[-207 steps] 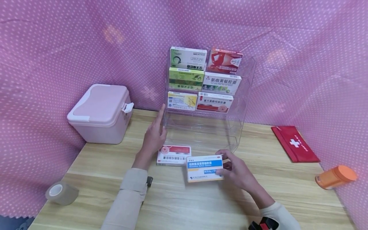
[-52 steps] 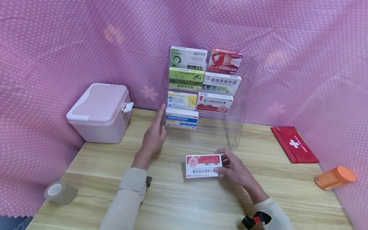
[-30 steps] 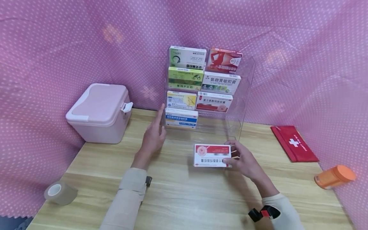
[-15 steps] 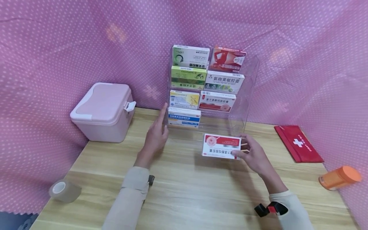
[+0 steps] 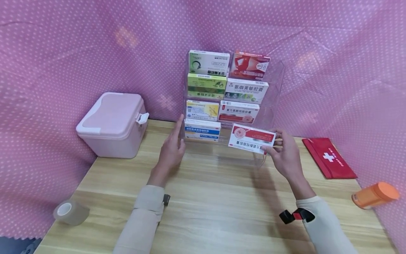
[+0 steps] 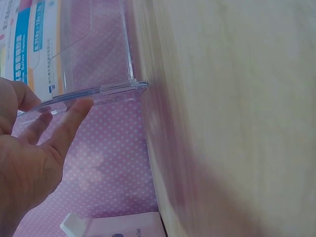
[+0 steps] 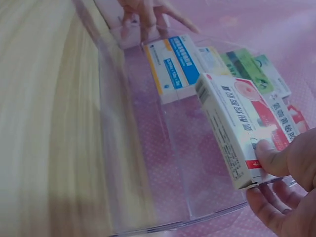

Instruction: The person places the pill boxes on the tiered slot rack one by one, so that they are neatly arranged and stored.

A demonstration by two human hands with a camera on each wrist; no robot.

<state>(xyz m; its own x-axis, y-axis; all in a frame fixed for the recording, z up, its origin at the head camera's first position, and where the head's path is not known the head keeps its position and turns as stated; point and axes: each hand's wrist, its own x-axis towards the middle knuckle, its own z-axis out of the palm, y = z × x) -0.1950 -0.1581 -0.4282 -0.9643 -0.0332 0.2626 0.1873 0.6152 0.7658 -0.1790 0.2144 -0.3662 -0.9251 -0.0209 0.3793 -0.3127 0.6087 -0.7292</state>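
Note:
My right hand (image 5: 287, 155) pinches a white-and-red medicine box (image 5: 252, 138) by its right end, thumb on the front face. The box is tilted in front of the lowest visible tier of a clear tiered display rack (image 7: 180, 163), right of a blue-and-white medicine box (image 5: 202, 131). My left hand (image 5: 171, 150) rests its extended fingers against the rack's left side panel; in the left wrist view its fingertips (image 6: 81, 104) are at the clear panel. Higher tiers bear a yellow-and-white box (image 5: 202, 110), a similar red-and-white box (image 5: 238, 113) and several others.
A pink lidded case (image 5: 111, 125) stands left of the rack, and a tape roll (image 5: 71, 212) lies at the front left. On the right are a red first aid pouch (image 5: 330, 158) and an orange bottle (image 5: 375, 195). A dotted pink cloth (image 5: 63, 53) hangs behind.
The blue-and-white box went from my right hand into the rack's lower left. My right hand then took the red-and-white box off the table and raised it rightward to the rack. Left hand stays there.

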